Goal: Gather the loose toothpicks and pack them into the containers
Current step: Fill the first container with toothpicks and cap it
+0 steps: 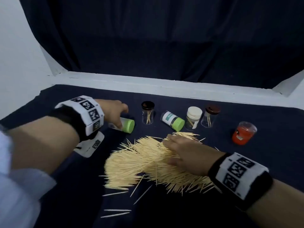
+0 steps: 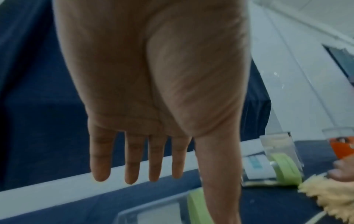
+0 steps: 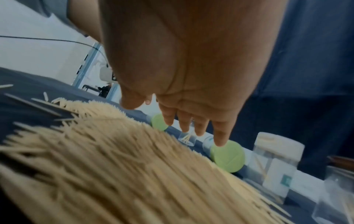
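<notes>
A big pile of loose toothpicks (image 1: 139,162) lies on the dark cloth in the middle. My right hand (image 1: 177,150) rests flat on the pile's far right part, and its fingers (image 3: 220,134) are straight above the toothpicks (image 3: 114,166). My left hand (image 1: 115,112) reaches over a green-lidded container (image 1: 127,125) lying on its side at the far left. In the left wrist view its fingers (image 2: 132,166) are straight and spread, and the thumb points down beside the green lid (image 2: 197,207). Whether it touches the container I cannot tell.
Behind the pile stand a black-lidded clear jar (image 1: 147,115), a white-lidded jar (image 1: 194,118) and a brown-lidded jar (image 1: 210,116). A second green-lidded container (image 1: 172,120) lies on its side. A red jar (image 1: 244,133) stands at right. Stray toothpicks (image 1: 116,211) lie near the front.
</notes>
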Tool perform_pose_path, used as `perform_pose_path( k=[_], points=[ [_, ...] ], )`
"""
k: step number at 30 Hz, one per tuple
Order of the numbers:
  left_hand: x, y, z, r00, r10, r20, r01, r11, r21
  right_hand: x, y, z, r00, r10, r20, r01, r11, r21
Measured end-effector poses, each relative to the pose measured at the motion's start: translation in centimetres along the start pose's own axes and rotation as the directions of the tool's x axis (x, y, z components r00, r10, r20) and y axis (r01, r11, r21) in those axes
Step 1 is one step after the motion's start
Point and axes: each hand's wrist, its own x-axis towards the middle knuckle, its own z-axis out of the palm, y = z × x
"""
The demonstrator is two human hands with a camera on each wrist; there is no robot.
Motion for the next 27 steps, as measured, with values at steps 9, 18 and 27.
perform_pose_path(
  k=[9,18,27],
  points=[
    [2.6,-0.2,1.8,0.992,0.027,0.127,-0.049,0.984,0.174,2.2,-0.6,2.7,0.992,-0.025,0.123,0.031,0.998,-0.048],
    [1.9,-2.1,2.5,0.996,0.038,-0.080,-0.055,0.975,-0.217,2.5,-0.6,3.1,0.993,0.002,0.121,0.003,0.999,-0.042],
    [-3.0,3.1,1.0,0.934,-0.023,-0.356,-0.215,0.760,-0.613,2.3,-0.1,2.0,0.992,-0.043,0.119,0.029,0.993,0.116]
  ],
)
